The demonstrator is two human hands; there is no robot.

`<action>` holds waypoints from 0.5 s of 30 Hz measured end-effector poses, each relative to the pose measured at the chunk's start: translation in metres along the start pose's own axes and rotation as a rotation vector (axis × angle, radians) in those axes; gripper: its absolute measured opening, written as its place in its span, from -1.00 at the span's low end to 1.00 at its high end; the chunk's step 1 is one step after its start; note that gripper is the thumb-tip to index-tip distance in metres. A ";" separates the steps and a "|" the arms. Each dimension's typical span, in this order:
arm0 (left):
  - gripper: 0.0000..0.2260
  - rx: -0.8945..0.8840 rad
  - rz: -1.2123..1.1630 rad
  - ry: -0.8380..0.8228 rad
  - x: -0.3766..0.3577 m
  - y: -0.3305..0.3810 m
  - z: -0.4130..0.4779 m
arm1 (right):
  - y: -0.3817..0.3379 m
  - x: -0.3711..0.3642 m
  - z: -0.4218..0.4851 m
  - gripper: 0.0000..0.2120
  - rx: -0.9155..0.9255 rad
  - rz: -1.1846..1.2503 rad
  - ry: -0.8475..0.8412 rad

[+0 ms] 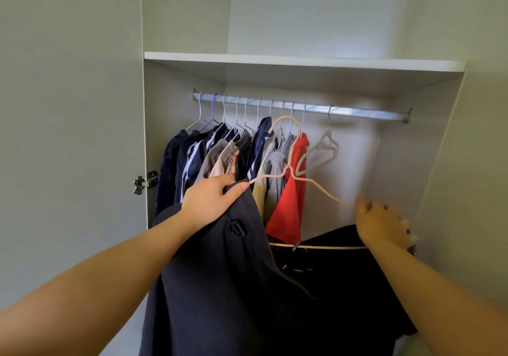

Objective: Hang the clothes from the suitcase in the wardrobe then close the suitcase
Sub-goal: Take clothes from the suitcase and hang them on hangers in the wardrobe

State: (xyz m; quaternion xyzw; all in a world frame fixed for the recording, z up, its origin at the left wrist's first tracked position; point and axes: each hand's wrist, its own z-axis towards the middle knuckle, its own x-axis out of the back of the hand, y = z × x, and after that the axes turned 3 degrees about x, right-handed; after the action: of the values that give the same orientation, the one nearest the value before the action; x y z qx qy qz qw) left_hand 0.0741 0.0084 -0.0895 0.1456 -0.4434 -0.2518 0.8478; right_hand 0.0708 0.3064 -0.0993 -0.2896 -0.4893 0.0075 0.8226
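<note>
A beige hanger (320, 188) is held up in front of the open wardrobe, its hook below the metal rail (357, 113). My left hand (213, 200) grips a dark navy garment (217, 278) at the hanger's left end. A black garment (343, 276) hangs over the hanger's lower bar. My right hand (382, 225) is at the hanger's right corner; it is blurred and its grip is unclear. The suitcase is out of view.
Several clothes hang on the rail's left half, ending with a red garment (288, 207) and an empty white hanger (323, 149). The rail's right part is bare. A white shelf (275, 59) sits above. The open door (68, 135) stands to the left.
</note>
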 end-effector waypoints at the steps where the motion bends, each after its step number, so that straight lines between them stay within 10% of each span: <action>1: -0.63 0.000 0.009 -0.004 -0.002 0.001 0.000 | 0.005 -0.002 0.003 -0.66 -0.036 0.094 -0.086; 15: -0.64 -0.059 -0.014 -0.017 -0.017 0.008 0.001 | 0.029 0.000 0.011 -0.74 -0.133 0.170 -0.004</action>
State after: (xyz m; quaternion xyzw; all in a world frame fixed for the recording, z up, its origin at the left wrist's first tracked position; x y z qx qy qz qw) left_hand 0.0678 0.0249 -0.0970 0.1217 -0.4419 -0.2720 0.8462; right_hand 0.0695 0.3358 -0.1093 -0.3841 -0.4641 0.0450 0.7969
